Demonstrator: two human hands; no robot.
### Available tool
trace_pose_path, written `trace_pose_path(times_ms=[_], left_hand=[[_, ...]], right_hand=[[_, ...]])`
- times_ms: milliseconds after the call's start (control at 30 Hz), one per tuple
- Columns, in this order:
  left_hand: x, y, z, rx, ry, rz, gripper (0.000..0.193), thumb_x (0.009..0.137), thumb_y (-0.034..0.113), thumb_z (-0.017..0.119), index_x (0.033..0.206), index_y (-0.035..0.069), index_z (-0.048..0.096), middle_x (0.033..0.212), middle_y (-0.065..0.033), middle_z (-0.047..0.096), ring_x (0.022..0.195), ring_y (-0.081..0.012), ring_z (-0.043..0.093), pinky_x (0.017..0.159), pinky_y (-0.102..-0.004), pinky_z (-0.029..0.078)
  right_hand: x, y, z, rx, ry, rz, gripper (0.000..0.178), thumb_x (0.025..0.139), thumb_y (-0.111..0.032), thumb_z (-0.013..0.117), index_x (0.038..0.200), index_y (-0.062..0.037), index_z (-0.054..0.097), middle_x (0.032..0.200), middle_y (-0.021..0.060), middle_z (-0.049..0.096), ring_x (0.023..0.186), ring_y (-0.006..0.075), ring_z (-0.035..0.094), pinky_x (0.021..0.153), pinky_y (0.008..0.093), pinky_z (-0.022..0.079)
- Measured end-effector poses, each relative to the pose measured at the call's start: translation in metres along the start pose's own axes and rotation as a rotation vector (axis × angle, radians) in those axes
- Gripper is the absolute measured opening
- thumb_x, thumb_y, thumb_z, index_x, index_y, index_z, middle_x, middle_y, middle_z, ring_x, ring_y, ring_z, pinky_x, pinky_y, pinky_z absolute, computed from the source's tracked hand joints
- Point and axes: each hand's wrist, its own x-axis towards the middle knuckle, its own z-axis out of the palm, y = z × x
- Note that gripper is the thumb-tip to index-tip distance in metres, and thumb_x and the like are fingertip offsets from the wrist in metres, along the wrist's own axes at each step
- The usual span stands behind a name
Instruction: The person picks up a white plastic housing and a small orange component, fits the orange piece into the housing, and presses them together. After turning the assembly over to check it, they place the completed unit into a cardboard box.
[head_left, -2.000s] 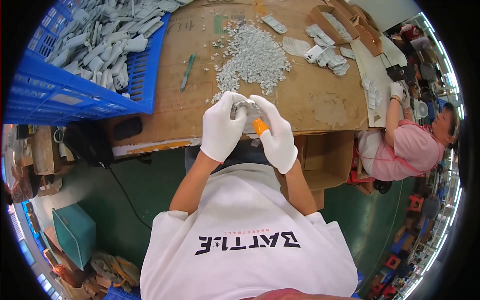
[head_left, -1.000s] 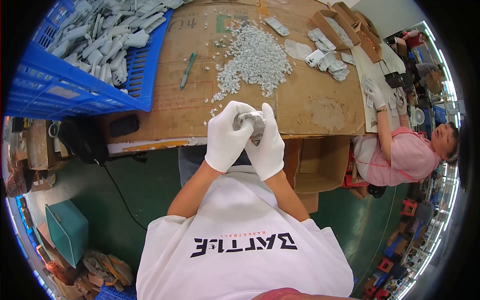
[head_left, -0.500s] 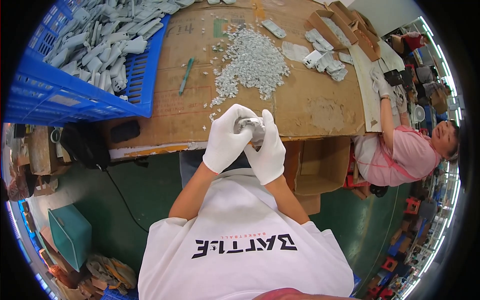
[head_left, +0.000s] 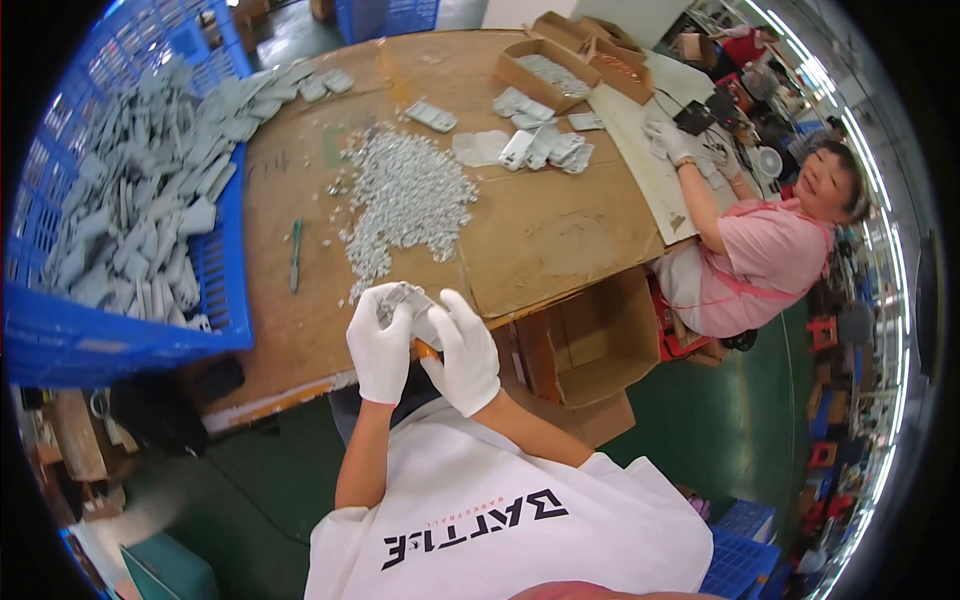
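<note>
Both my hands wear white gloves and meet just above the table's near edge. My left hand [head_left: 382, 348] is closed around a small grey moulded part [head_left: 408, 298], its fingers curled over the left side. My right hand [head_left: 464, 356] grips the same part from the right, fingers bent along it. Much of the part is hidden by the gloves, so its exact kind does not show. Just beyond the hands spreads a heap of small grey pieces [head_left: 412, 195] on the cardboard table cover [head_left: 560, 235]. A green pen [head_left: 296, 256] lies left of the heap.
A blue plastic crate [head_left: 130, 345] at left is heaped with grey moulded parts [head_left: 140, 220]. More grey parts [head_left: 550, 145] and cardboard trays [head_left: 545, 75] lie at the back right. An open cardboard box [head_left: 600, 345] sits below the table edge. A co-worker [head_left: 765, 260] in pink sits at right.
The whole view has shifted and tilted, so the table, crate and co-worker appear lower or farther left. Both hands keep hold of the grey part, which has turned slightly between them.
</note>
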Motion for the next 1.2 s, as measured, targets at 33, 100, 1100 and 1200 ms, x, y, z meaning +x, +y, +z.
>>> trace_pose_path(times_ms=[33, 100, 1100, 1200], left_hand=[[0.002, -0.004, 0.001, 0.047, -0.003, 0.021, 0.018, 0.087, 0.001, 0.059, 0.104, -0.002, 0.065, 0.090, -0.0076, 0.070, 0.085, -0.0114, 0.065, 0.077, -0.0285, 0.052], [0.009, -0.007, 0.007, 0.073, -0.044, 0.043, 0.018, 0.087, 0.002, 0.059, 0.104, -0.002, 0.066, 0.090, -0.0080, 0.070, 0.085, -0.0108, 0.065, 0.078, -0.0283, 0.052], [0.214, -0.065, -0.148, 1.604, 0.803, -0.038, 0.071, 0.084, 0.056, 0.066, 0.138, 0.015, 0.046, 0.132, -0.0187, 0.050, 0.124, -0.0361, 0.048, 0.101, -0.0585, 0.036], [0.231, -0.050, -0.134, 1.587, 0.859, 0.251, 0.079, 0.082, 0.051, 0.069, 0.147, 0.017, 0.039, 0.147, -0.0196, 0.040, 0.136, -0.0422, 0.036, 0.105, -0.0613, 0.034]], right_hand=[[-0.001, 0.004, 0.004, -0.046, 0.074, -0.081, 0.058, 0.071, -0.009, 0.074, 0.124, -0.0091, 0.050, 0.131, 0.0204, 0.052, 0.104, 0.0365, 0.058, 0.084, 0.0432, 0.052], [-0.001, 0.016, 0.001, -0.078, 0.013, -0.060, 0.050, 0.070, -0.009, 0.072, 0.115, -0.0098, 0.051, 0.126, 0.0169, 0.053, 0.100, 0.0344, 0.060, 0.078, 0.0425, 0.053], [0.097, 0.167, 0.002, -0.095, -0.128, -0.065, 0.032, 0.081, -0.012, 0.065, 0.112, -0.0111, 0.057, 0.109, 0.0118, 0.060, 0.100, 0.0317, 0.058, 0.088, 0.0421, 0.048], [0.099, 0.177, 0.016, -0.117, -0.074, -0.076, 0.024, 0.081, -0.013, 0.061, 0.105, -0.0106, 0.062, 0.101, 0.0134, 0.061, 0.093, 0.0334, 0.058, 0.084, 0.0436, 0.048]])
